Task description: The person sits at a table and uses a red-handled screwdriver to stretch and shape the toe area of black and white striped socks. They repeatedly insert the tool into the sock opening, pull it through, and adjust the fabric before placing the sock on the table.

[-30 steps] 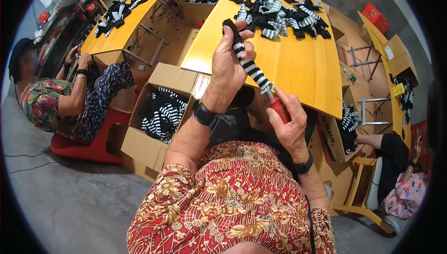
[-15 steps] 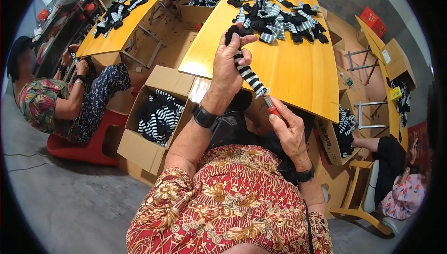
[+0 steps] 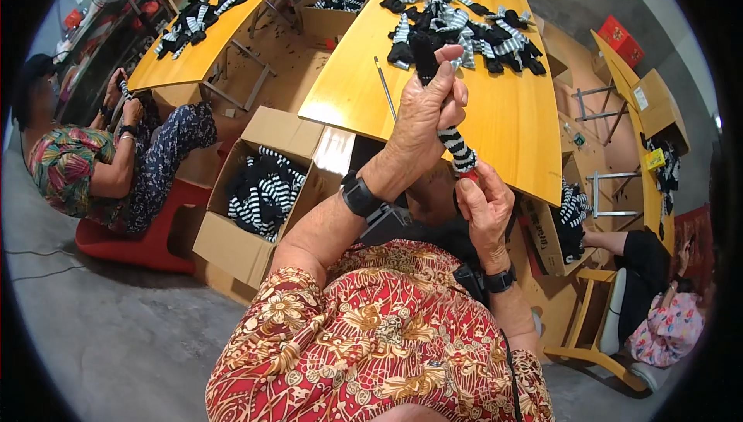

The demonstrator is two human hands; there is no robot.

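Observation:
My left hand [image 3: 424,112] is closed around a knitted black-and-white striped piece, like a sock [image 3: 457,148]. Its black end sticks up past my thumb, and its striped end slants down toward my right hand. In my right hand [image 3: 489,205], thumb and fingers grip the red handle [image 3: 469,177] of a tool at the sock's opening. The tool's shaft is hidden, apparently inside the knit. Beyond my left hand, a heap of similar striped and black knitted pieces [image 3: 445,20] lies on the yellow table [image 3: 511,140]. A thin grey rod [image 3: 385,88] rests near its left edge.
An open carton [image 3: 220,248] of striped pieces stands to my left, another carton [image 3: 546,236] to my right. A co-worker [image 3: 85,159] sits at far left by a second table [image 3: 166,78]. Another person [image 3: 669,329] sits at far right beside a wooden chair [image 3: 580,314].
Both hands have come closer together, the left moving right and down. The sock now reaches the red handle, covering the metal shaft that showed before. The grey rod has come into sight.

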